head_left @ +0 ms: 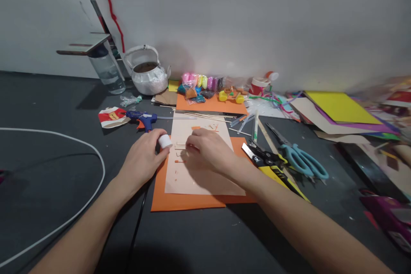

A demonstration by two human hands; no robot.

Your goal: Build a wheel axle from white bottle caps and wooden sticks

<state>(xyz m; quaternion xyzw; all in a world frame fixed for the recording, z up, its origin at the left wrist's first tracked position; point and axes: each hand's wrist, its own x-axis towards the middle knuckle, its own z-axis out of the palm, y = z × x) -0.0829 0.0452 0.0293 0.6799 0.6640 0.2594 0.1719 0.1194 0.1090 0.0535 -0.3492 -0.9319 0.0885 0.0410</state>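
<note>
Fingers of the left hand (pixel 141 156) are nearly closed, thumb and forefinger pinching a small, plain white cylinder (pixel 165 141) that I see tilted just beside the left edge of the pale sheet (pixel 205 182). On that sheet, thin, straight pale sticks (pixel 180 146) lie side by side; the right hand (pixel 210 150) has its fingers bent and bunched at their ends, though from my end I cannot tell whether they grip one.

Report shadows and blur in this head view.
Head view: the right hand casts a soft shadow on the pale paper sheet; towards the head view's right edge, the purple object smears, while the metal kettle looks fairly crisp.
</note>
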